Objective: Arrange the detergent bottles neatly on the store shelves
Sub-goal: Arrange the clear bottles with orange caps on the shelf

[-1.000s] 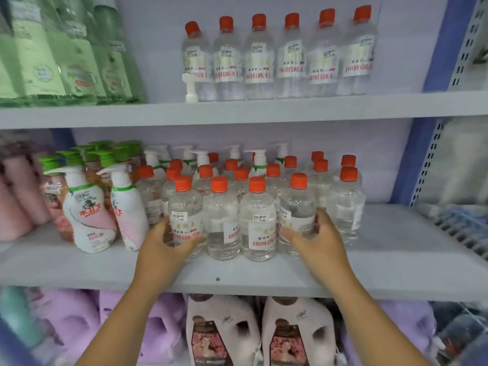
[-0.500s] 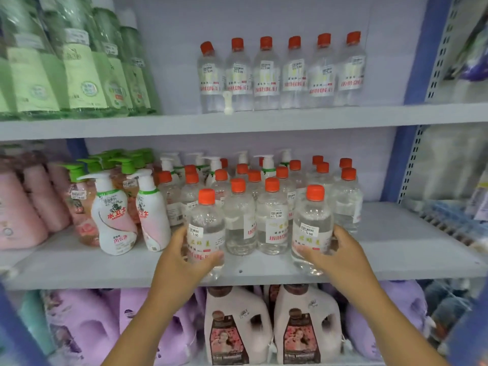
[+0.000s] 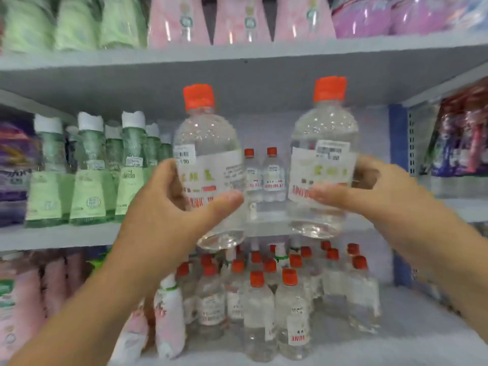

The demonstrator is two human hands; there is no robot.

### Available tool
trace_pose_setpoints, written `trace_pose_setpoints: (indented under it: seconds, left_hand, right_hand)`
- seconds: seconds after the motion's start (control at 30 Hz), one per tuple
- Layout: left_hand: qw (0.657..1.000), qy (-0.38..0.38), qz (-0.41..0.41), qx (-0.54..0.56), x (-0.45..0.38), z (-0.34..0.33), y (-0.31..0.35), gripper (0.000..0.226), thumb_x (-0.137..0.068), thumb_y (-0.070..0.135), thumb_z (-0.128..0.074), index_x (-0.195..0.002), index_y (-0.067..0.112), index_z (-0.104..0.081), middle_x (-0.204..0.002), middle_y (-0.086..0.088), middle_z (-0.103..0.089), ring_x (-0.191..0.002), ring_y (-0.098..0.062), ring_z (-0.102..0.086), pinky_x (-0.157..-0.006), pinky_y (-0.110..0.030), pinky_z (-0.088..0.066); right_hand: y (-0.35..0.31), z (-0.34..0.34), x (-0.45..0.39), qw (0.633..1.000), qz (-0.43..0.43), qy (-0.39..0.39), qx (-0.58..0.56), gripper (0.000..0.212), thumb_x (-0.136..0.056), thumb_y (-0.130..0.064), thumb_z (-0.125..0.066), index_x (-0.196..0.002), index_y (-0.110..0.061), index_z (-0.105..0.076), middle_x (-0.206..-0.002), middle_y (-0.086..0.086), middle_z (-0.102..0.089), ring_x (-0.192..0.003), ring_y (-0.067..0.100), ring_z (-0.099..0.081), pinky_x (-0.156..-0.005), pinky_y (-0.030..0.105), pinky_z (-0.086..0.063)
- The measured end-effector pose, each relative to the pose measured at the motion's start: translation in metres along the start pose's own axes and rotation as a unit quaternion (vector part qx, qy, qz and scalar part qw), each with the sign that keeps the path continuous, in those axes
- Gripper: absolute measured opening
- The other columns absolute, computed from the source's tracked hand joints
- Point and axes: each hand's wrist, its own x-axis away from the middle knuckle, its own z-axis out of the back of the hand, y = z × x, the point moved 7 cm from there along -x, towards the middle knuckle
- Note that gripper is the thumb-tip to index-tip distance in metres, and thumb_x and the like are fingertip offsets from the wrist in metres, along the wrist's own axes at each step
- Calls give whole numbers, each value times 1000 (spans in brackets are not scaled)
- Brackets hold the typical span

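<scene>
We hold two clear, orange-capped bottles up at centre frame, one per hand. Our left hand (image 3: 169, 207) wraps the left bottle (image 3: 208, 165) in a curled grip, thumb across its label; our right hand (image 3: 369, 191) holds the right bottle (image 3: 323, 165) the same way. Both stand nearly upright, caps up, the left one tipped slightly. The middle shelf (image 3: 66, 236) lies beyond and just below their bases, two matching bottles (image 3: 264, 175) already standing between them at the back. Both hands look about equally near.

Bright, even light — heavy motion blur
</scene>
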Motion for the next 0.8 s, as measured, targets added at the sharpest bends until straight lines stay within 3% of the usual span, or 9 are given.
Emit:
trace_pose_setpoints:
  seconds: [0.1,0.2,0.4,0.5,0.67,0.73,0.8]
  left_hand:
    - [998,18,17,-56,-52,-3,-9,71,-55,81,-80,-110,40,-61,-93,32,-73,-78,10,-71,-63,-18,-51]
    - [993,5,71,-93,-93,-15,-41,61,-63,73,-83,-106,37,-57,-95,17,-72,-84,-4,-71,-70,-30,-55]
    - [975,-68,146,-154,-134,-47,-103,61,-66,60,-91,-106,29,-58,-100,6,-71,-86,-15,-71,-76,-39,-63]
    - [964,-98,163,-186,-142,-58,-126,73,-65,62,-91,-115,24,-55,-104,2,-70,-86,-17,-71,-69,-37,-62]
    - [928,-153,195,-277,-169,-71,-135,90,-59,72,-88,-114,22,-37,-103,6,-55,-82,-15,-68,-42,-20,-52]
    - [931,-173,207,-247,-180,-80,-140,88,-60,61,-94,-117,20,-41,-107,4,-56,-92,-17,-67,-55,-25,-61]
    - [934,-196,202,-222,-191,-90,-147,75,-61,53,-96,-117,19,-58,-111,1,-66,-99,-19,-68,-71,-34,-66]
  right_hand:
    - [6,-1,-52,1000,-19,0,10,60,-55,-62,-90,-110,-40,-75,-104,-23,-77,-93,-6,-73,-81,21,-50]
    - [33,-7,-94,998,-59,0,36,46,-68,-48,-91,-108,-32,-74,-93,-23,-78,-80,-7,-73,-62,13,-50]
    - [98,-24,-143,987,-143,-25,75,42,-66,-48,-92,-99,-30,-74,-91,-15,-80,-76,3,-75,-64,21,-55]
    - [118,-33,-160,979,-158,-53,121,52,-64,-55,-93,-103,-28,-72,-99,-12,-77,-88,10,-73,-70,26,-58]
    - [129,-47,-189,957,-175,-159,167,62,-68,-51,-92,-120,-28,-67,-115,-9,-74,-104,12,-71,-88,31,-62]
    - [131,-54,-200,942,-189,-199,191,62,-71,-47,-92,-124,-26,-68,-122,-4,-72,-107,17,-71,-94,35,-61]
    - [135,-61,-213,931,-207,-220,206,64,-73,-42,-92,-128,-21,-68,-127,2,-70,-105,23,-74,-99,40,-59]
